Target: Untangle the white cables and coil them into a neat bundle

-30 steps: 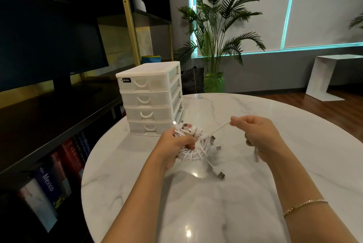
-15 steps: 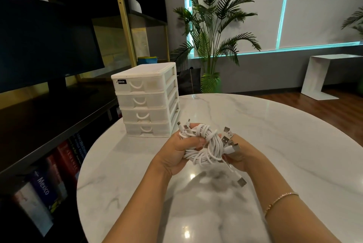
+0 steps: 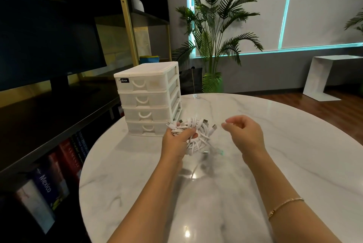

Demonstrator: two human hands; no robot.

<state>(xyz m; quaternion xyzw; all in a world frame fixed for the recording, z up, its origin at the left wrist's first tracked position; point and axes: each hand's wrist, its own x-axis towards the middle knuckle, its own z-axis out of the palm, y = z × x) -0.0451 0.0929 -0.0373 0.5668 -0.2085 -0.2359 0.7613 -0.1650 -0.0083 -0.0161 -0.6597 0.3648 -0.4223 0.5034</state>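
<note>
The white cables (image 3: 193,134) were gathered in a loose round coil, held up just above the marble table (image 3: 294,154) near its far left part, close in front of the bottom drawer of a small white four-drawer organizer (image 3: 148,98). My left hand (image 3: 176,141) gripped the coil from its left side, thumb curled over the top strands and fingers wrapped round from beneath. Several metal plug ends stuck out from the top and right of the bundle, and one plug hung down below it, near the tabletop. My right hand (image 3: 244,134) hovered just to the right of the coil, apart from it, fingers curled inward with thumb and forefinger drawn close together; whether a thin strand was pinched between them I could not tell, as nothing showed plainly there. A thin gold bracelet (image 3: 284,206) sat on my right forearm. The table was round, and its curved left edge ran close beside the organizer, with a dark shelf unit (image 3: 49,124) and a row of books (image 3: 59,174) just beyond it. To the right of my hands and toward me, the marble surface stretched wide and bare out to its rim. Beyond the far edge stood a potted palm (image 3: 214,36) and, farther right, a white side table (image 3: 324,75) on the wooden floor.
</note>
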